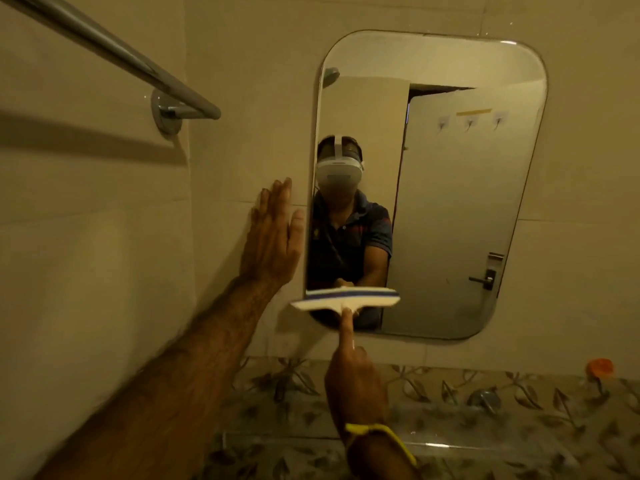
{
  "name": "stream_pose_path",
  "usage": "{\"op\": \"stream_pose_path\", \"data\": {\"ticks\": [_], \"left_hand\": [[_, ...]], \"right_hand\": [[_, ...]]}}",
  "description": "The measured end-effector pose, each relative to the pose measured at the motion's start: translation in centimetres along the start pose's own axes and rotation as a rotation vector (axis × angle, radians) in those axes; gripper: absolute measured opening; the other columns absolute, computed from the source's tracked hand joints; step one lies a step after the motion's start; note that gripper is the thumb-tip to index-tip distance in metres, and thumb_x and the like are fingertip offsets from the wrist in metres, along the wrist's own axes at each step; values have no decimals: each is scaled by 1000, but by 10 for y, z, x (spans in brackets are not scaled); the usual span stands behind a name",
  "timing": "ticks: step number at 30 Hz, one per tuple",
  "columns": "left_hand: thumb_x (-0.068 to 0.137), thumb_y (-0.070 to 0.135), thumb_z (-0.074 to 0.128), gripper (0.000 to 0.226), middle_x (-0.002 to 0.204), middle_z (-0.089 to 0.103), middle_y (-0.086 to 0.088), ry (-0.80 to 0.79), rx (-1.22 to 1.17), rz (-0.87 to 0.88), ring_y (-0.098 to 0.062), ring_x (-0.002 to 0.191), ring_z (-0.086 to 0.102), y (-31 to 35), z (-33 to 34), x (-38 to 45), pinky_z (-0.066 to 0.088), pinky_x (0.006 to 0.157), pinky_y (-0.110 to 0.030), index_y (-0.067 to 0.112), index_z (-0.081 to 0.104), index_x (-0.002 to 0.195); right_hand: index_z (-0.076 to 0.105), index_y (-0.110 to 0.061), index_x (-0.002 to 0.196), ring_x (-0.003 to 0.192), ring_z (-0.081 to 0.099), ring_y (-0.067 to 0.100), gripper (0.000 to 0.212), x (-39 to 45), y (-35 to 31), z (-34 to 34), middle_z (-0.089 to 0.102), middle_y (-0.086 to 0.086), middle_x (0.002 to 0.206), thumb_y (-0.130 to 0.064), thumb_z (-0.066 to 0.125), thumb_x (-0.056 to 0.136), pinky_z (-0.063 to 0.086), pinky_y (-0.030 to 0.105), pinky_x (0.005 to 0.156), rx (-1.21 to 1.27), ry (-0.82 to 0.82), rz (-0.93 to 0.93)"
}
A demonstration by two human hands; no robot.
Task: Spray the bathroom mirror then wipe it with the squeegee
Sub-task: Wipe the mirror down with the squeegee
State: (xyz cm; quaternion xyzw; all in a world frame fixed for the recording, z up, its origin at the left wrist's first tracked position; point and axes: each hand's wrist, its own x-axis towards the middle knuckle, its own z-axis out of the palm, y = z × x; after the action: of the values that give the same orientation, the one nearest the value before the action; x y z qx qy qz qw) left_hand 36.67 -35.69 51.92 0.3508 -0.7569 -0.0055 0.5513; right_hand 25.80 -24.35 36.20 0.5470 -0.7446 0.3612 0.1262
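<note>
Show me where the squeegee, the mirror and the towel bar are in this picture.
squeegee [346, 297]: head view, on the middle of its white and blue blade head.
mirror [460, 202]: head view, on the glass right of the person's reflection.
towel bar [114, 50]: head view, on the metal rod, upper left.

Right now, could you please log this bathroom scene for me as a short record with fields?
mirror: on the wall, rounded corners
squeegee: blade at the mirror's lower left part
right hand: grips the squeegee handle, index finger extended along it
left hand: flat on the wall beside the mirror
towel bar: upper left wall
spray bottle: not in view
</note>
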Motion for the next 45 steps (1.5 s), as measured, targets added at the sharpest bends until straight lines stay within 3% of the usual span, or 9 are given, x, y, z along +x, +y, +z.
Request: {"op": "stream_pose_path", "data": {"ticks": [4, 10, 15, 20, 25, 28, 32, 41, 45], "left_hand": [[101, 51, 16, 66, 171, 4, 6, -50, -3, -36, -18, 158, -3, 2, 1, -5, 4, 128, -50, 32, 3, 163], [104, 57, 20, 66, 172, -3, 4, -119, -19, -102, -32, 156, -12, 19, 9, -1, -2, 120, -64, 38, -8, 161], [108, 51, 25, 66, 171, -12, 1, -198, 49, -131, -36, 155, -16, 19, 21, -27, -3, 117, -70, 34, -11, 161], [109, 46, 24, 65, 171, -14, 3, -290, 116, -133, -29, 156, -16, 7, 27, -70, 3, 122, -67, 32, -13, 161], [107, 49, 24, 67, 172, -4, -3, -368, 151, -179, -31, 158, 3, 9, 40, -125, 7, 123, -64, 34, -14, 161], [103, 54, 16, 71, 171, -5, -8, -300, 268, -185, -31, 158, -2, 22, 52, -152, 3, 123, -64, 25, -9, 163], [99, 52, 15, 74, 171, 0, -10, -255, 229, -63, -31, 158, -2, 49, 66, -177, 4, 124, -61, 17, 4, 164], [105, 39, 34, 65, 169, 12, -13, -430, 16, 4, -32, 158, 6, 100, 105, -273, 4, 127, -52, 12, 19, 162], [106, 35, 38, 62, 169, 17, -13, -518, -96, 7, -31, 158, 8, 127, 124, -328, 6, 129, -47, 9, 24, 160]], "right_hand": [[5, -28, 157, 61, 55, 12, 69, 17, -10, -35, 54, -3, 74, -13, 40, 99, 56, 32, 57, 163, 174, -49], [17, -19, 156, 87, 69, 29, 56, 123, -28, -109, 70, 12, 101, -25, 40, 105, 60, 42, 74, 118, 429, -109], [18, -17, 156, 74, 69, 26, 60, 86, 3, -79, 70, 14, 106, -14, 44, 102, 56, 34, 59, 60, 386, -129], [15, -18, 156, 48, 49, 20, 74, 2, 48, -31, 56, 6, 62, -3, 46, 91, 45, 33, 45, -58, 132, -38], [26, -23, 154, 90, 64, 36, 65, -34, 90, -25, 68, 17, 102, -11, 44, 93, 50, 39, 70, 30, -144, 212], [29, -24, 153, 74, 64, 31, 57, -39, 92, -42, 68, 15, 89, -15, 42, 97, 55, 40, 64, 120, 17, 134], [35, -23, 151, 60, 56, 27, 54, -49, 83, -66, 66, 14, 75, -22, 40, 97, 42, 34, 53, 191, 241, 31], [45, -16, 145, 97, 64, 39, 47, -98, 143, -105, 68, 20, 111, -25, 44, 99, 53, 51, 83, 146, 172, 267], [53, -13, 121, 65, 64, 25, 27, -136, 184, -125, 64, -1, 77, -25, 48, 97, 57, 48, 60, 224, 176, 375]]}}
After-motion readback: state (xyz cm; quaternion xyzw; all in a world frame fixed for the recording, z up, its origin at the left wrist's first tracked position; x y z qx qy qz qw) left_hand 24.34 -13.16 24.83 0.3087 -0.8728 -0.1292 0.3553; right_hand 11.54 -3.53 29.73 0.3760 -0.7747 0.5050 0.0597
